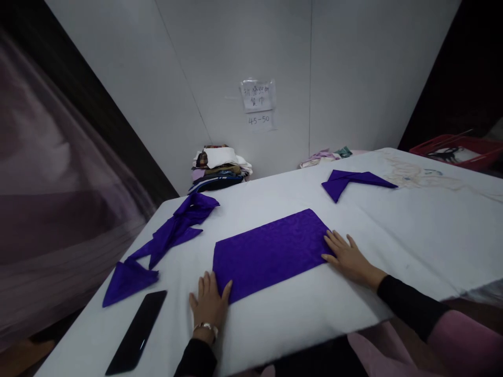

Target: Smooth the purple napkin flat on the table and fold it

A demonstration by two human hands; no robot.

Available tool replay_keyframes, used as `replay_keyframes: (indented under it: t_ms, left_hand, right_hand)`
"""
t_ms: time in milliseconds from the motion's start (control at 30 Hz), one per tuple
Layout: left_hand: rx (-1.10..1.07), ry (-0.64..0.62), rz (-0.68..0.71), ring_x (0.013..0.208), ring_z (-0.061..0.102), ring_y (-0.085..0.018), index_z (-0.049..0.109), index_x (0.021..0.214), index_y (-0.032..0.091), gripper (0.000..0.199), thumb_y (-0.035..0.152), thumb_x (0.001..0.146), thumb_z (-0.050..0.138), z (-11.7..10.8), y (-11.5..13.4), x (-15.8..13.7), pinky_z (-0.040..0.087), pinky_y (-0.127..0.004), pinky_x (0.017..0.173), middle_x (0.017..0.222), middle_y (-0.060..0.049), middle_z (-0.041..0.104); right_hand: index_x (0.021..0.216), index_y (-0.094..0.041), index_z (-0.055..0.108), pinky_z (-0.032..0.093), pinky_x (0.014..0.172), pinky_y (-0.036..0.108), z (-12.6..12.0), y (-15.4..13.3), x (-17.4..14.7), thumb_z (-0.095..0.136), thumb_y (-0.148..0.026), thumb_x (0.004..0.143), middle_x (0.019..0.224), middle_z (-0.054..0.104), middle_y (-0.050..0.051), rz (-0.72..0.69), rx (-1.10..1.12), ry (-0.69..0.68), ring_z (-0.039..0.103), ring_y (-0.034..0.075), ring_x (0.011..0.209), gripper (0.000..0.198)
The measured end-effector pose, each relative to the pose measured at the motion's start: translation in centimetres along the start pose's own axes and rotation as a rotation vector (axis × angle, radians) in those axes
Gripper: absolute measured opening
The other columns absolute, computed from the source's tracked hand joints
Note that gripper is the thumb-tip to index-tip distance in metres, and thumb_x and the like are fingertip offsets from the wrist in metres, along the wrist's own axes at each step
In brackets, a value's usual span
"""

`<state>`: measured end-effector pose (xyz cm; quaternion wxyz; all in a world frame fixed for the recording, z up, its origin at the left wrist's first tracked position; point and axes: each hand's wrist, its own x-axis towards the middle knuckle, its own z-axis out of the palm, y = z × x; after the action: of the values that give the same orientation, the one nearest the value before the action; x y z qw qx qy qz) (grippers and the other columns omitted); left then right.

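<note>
A purple patterned cloth napkin (271, 254) lies flat on the white table covering (283, 314), folded into a rectangle. At its near left corner rests my left hand (210, 301), fingers spread, the thumb touching the cloth's edge. My right hand (348, 259) lies open on the right end, its fingertips on the cloth. Neither hand grips anything. Crumpled purple cloths (168, 235) lie to the left, and another folded purple cloth (348, 180) is at the far right.
Left of my left hand lies a black phone-like slab (137, 332). Against the back wall are a stack of folded fabrics (220, 167) and a smaller fabric pile (324, 156). A red basket (436, 141) stands far right. Paper signs (258, 97) hang on the wall.
</note>
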<state>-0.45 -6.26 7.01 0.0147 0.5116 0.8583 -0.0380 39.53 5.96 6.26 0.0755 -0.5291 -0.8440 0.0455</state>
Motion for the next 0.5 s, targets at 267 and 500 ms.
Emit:
replay_keyframes:
  t_ms: [267,500]
  left_hand:
    - [-0.069,-0.017,0.248,0.142,0.011,-0.028,0.027,0.145,0.014,0.070,0.057,0.090,0.028,-0.5,5.2,-1.7,0.008,-0.053,0.113,0.153,-0.009,0.017]
    - [-0.076,-0.054,0.090,0.142,0.011,-0.027,0.025,0.146,0.017,0.067,0.055,0.091,0.027,0.0,-0.1,-2.3,0.009,-0.053,0.113,0.154,-0.007,0.017]
  right_hand:
    - [0.146,-0.016,0.027,0.009,0.112,0.051,1.0,-12.3,4.5,0.023,-0.067,0.089,0.152,0.022,0.011,-0.354,0.184,-0.093,0.013,0.025,0.140,0.077]
    - [0.144,-0.019,0.032,0.013,0.111,0.053,3.4,-3.1,3.2,0.024,-0.065,0.088,0.149,0.030,0.008,-0.182,0.021,0.001,0.019,0.027,0.139,0.073]
